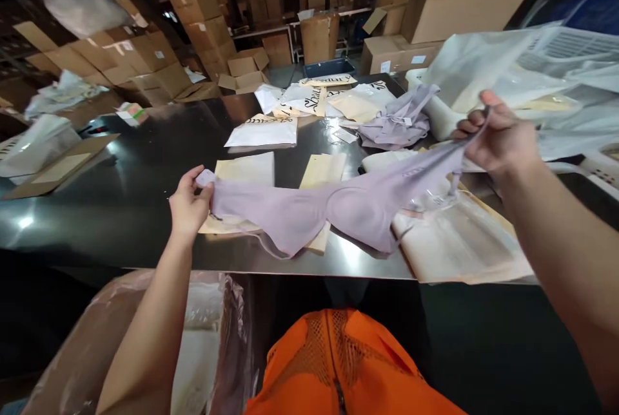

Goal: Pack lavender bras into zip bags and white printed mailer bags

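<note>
a lilac bra (338,205) is held stretched above the dark table (120,176). one end is pinched by the left hand (188,205), the other gripped by the right hand (500,138).

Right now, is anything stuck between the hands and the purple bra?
No. The left hand pinches one end of the lilac bra and the right hand grips the other, stretched above the table.

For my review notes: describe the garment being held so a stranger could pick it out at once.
On the dark shiny table, over the beige paper sheets, a pale lilac bra hangs stretched between the left hand and right hand. The other lilac garment lies crumpled farther back, untouched.
</note>
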`<state>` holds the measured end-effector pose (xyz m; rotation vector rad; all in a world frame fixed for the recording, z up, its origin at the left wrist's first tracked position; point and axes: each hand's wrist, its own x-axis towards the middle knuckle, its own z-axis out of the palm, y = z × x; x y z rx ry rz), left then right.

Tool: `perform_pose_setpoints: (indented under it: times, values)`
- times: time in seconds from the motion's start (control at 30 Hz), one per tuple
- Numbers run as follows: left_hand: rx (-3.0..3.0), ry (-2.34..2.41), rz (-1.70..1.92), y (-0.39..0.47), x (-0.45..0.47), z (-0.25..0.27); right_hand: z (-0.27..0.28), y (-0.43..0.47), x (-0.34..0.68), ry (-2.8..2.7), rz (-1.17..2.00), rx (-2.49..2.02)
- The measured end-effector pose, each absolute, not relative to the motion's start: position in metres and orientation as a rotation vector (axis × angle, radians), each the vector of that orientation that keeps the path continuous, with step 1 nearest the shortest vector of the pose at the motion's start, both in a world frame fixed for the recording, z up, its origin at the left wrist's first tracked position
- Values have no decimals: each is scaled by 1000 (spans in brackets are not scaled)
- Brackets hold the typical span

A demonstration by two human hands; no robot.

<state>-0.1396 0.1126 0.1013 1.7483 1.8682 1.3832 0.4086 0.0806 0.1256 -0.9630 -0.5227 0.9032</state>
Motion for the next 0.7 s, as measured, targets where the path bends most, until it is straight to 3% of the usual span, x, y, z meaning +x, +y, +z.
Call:
perform_pose_setpoints:
  times: [0.17,0.3,0.37,0.57,0.7]
  values:
    - [2199,1918,992,97,-8,91,138,84,369,-756,935,-1004]
    - [2411,1590,436,62,98,49,144,99,316,-1065,965,-924]
    - [2557,1431,426,33,118,23,140,109,277,-1261,993,-879]
    - [2710,905,1005,-36,37,-13,127,95,188,-1671,892,-887]
    - [2683,1232,1139,-25,-77,0,85,22,189,-1012,1321,-1017]
